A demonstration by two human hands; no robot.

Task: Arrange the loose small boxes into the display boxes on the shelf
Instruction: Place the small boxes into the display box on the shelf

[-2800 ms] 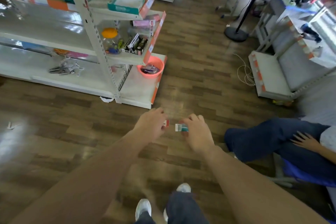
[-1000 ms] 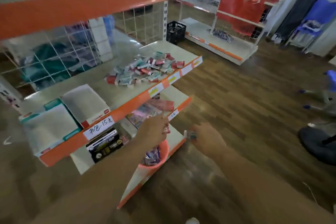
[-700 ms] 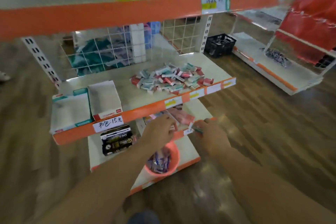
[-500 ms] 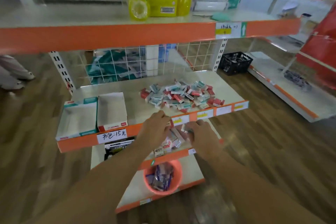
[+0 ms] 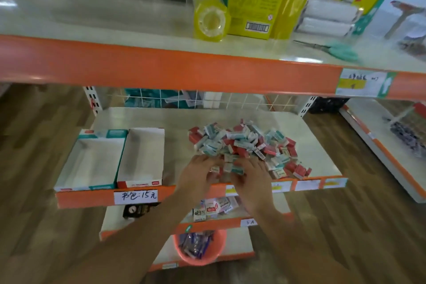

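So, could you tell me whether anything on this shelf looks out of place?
Yes: the small red and teal boxes lie in a jumbled heap on the middle shelf, while the two open cardboard display boxes beside them sit empty.

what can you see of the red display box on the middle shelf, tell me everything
The red display box is an open-topped cardboard tray, white inside, with a red front lip carrying a small label. It looks empty. It sits flat at the shelf's front edge, its left wall against the teal display box, apart from the pile of small boxes to its right. Neither hand touches it.
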